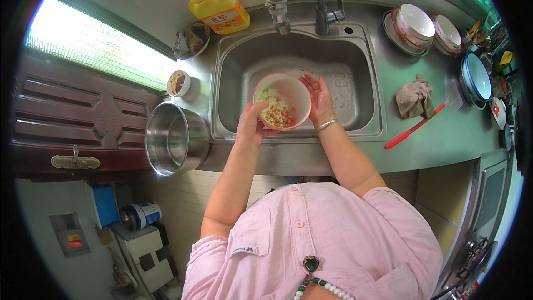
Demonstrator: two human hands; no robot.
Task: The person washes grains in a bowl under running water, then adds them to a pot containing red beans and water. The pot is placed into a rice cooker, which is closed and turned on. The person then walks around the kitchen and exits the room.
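Note:
A white bowl with a red rim [306, 106] is tilted over the near part of the stainless steel sink [266, 56]. Inside it lies a loose mix of pale yellow-green grains and reddish pieces [279, 110], heaped toward the lower left side. My left hand [251, 125] grips the bowl's left side, its thumb over the rim and fingers beneath. At the right side my right hand [320, 102] is turned palm up with fingers apart, close against the bowl; whether it bears any weight is hidden. Water drops wet the sink floor.
A deep steel pot [198, 133] and a small cup [180, 83] stand left of the sink. Behind are a yellow jug [222, 10] and the faucet [280, 8]. To the right lie a crumpled cloth [415, 98], a red-handled spatula [412, 129] and stacked bowls [416, 23].

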